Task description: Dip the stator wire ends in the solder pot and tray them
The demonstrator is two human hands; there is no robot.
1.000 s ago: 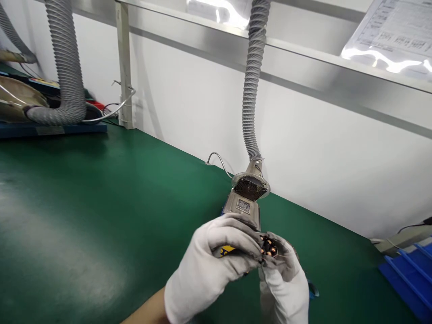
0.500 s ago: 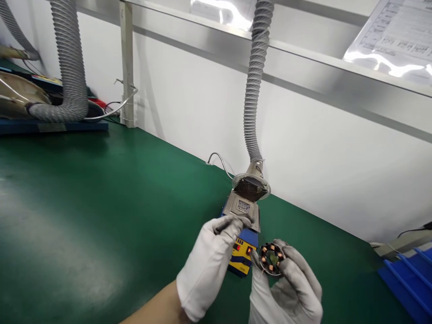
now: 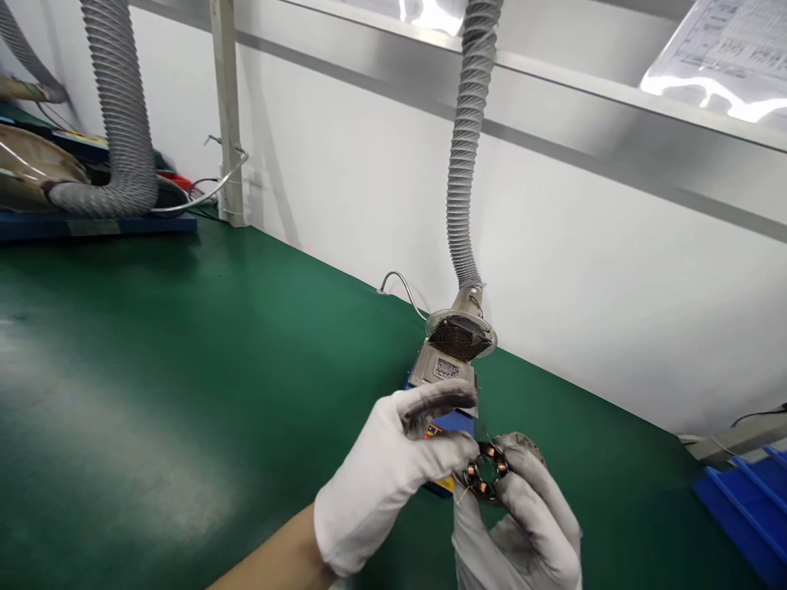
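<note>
A small motor stator (image 3: 483, 487), a dark ring with copper coils and a see-through middle, is gripped in the gloved fingers of my right hand (image 3: 522, 516). Thin wire ends stick out at its lower left. Behind those fingers shows part of a flat round piece (image 3: 529, 447), mostly hidden. My left hand (image 3: 399, 459), also gloved, has its thumb at the stator's upper left edge. Its index finger is stretched out above, apart from the thumb, with dark stains on the glove. Both hands are in front of a blue and yellow device (image 3: 458, 422).
Behind the hands, a grey corrugated hose (image 3: 466, 164) runs down to a fan hood (image 3: 461, 336) above the device. On the left a second hose (image 3: 123, 123) meets a blue-based unit. Blue bins (image 3: 747, 508) stand at right on the green tabletop (image 3: 276, 352).
My left hand's fingers have parted from a pinch, and its thumb has moved right and down to the stator. The stator has turned slightly; light now passes through its middle.
</note>
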